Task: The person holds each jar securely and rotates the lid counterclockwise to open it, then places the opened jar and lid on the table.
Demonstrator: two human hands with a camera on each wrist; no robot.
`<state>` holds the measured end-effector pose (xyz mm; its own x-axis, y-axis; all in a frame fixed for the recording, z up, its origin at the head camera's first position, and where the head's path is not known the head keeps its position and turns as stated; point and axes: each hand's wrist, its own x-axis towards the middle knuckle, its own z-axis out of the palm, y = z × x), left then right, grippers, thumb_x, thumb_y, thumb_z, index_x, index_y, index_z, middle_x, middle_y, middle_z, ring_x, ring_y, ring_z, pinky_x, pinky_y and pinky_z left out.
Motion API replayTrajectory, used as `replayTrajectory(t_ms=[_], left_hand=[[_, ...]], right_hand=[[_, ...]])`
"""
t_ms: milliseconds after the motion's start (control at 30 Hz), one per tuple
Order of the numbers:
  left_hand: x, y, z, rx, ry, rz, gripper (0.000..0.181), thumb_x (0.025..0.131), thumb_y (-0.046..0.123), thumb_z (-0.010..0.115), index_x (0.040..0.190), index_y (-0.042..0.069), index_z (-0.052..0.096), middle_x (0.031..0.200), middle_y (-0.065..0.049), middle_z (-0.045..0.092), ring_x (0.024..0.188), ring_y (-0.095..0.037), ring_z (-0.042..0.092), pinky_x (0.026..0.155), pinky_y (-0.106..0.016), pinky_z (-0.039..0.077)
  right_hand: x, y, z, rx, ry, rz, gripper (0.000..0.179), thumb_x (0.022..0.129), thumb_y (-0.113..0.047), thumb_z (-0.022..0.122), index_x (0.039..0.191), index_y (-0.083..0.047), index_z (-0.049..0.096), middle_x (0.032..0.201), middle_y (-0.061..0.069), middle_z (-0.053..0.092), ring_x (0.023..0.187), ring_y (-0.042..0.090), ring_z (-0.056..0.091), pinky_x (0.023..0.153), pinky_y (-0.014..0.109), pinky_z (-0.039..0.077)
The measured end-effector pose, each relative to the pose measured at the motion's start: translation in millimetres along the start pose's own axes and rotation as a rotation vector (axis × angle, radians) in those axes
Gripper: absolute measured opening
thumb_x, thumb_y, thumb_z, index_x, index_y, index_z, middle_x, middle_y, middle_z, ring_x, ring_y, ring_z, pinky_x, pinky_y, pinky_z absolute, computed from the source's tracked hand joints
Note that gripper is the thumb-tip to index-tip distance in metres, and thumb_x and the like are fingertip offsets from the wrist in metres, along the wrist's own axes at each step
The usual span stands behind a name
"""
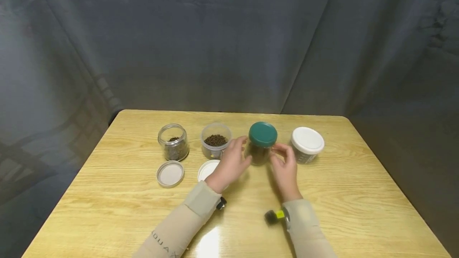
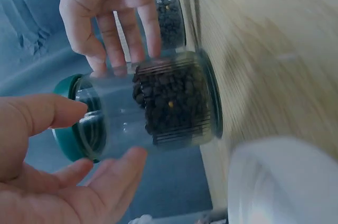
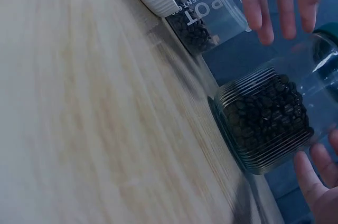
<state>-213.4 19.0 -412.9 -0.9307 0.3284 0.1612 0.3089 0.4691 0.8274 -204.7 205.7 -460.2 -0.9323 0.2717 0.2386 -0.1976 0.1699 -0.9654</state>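
A clear jar (image 2: 169, 102) with a green lid (image 1: 263, 134) stands upright between my hands, its lower half filled with dark bean-like pieces (image 3: 269, 113). My left hand (image 1: 231, 164) is at the jar's left side. Its thumb overlaps the neck below the lid in the left wrist view, and its other fingers spread loosely alongside. From the right, my right hand (image 1: 285, 168) reaches the jar with fingers fairly straight, fingertips right at the glass. Neither hand is wrapped round it. The jar's base is at the tabletop in the right wrist view.
Left of the jar are an open plastic tub (image 1: 212, 152) of brown pellets and an open glass jar (image 1: 176, 151) with dark contents. Their lids, one white (image 1: 206, 169) and one pale (image 1: 170, 174), lie in front. A white-lidded tub (image 1: 307, 140) stands to the right.
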Motion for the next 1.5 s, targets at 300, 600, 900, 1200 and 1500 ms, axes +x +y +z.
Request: replayTrajectory(t_ms=[300,600,900,1200,1500], left_hand=[[17.9,-1.1,6.7,-0.090,0.043,-0.041,0.079,0.090,0.017,0.075,0.154,0.001,0.033,0.153,-0.021,0.040,0.133,-0.036,0.049,0.108,-0.051,0.047],[24.5,-13.9,6.0,-0.165,-0.016,-0.019,0.076,0.093,0.018,0.073,0.155,0.002,0.032,0.156,-0.021,0.038,0.139,-0.037,0.043,0.111,-0.052,0.045],[30.7,-21.7,9.8,-0.314,-0.017,0.018,0.070,0.093,0.007,0.070,0.153,0.000,0.034,0.155,-0.020,0.040,0.140,-0.034,0.045,0.111,-0.040,0.045],[32.2,-21.3,7.4,-0.302,-0.040,0.006,0.075,0.092,0.006,0.071,0.155,0.002,0.031,0.151,-0.021,0.043,0.136,-0.036,0.048,0.107,-0.038,0.049],[33.0,-22.7,2.7,-0.277,-0.084,0.054,0.085,0.094,0.018,0.073,0.162,0.016,0.022,0.153,-0.021,0.038,0.134,-0.038,0.048,0.106,-0.043,0.050]], right_hand=[[3.0,0.6,1.2,0.019,-0.070,0.019,0.048,0.098,0.000,0.058,0.143,-0.002,0.043,0.145,0.014,0.050,0.134,0.027,0.049,0.110,0.035,0.046],[7.1,11.1,-0.2,0.058,-0.171,0.008,0.061,0.097,0.001,0.061,0.151,-0.004,0.034,0.151,0.016,0.044,0.141,0.030,0.040,0.119,0.045,0.036],[11.7,17.9,0.2,0.062,-0.205,-0.011,0.066,0.095,-0.001,0.065,0.153,-0.005,0.032,0.149,0.016,0.046,0.139,0.031,0.042,0.120,0.048,0.034],[14.3,21.7,-5.6,0.063,-0.236,0.007,0.069,0.094,-0.003,0.069,0.153,-0.005,0.034,0.149,0.015,0.048,0.137,0.028,0.045,0.118,0.040,0.037],[16.2,23.7,-10.2,0.070,-0.252,-0.006,0.069,0.091,-0.001,0.072,0.151,-0.006,0.039,0.145,0.014,0.052,0.134,0.027,0.050,0.110,0.028,0.045]])
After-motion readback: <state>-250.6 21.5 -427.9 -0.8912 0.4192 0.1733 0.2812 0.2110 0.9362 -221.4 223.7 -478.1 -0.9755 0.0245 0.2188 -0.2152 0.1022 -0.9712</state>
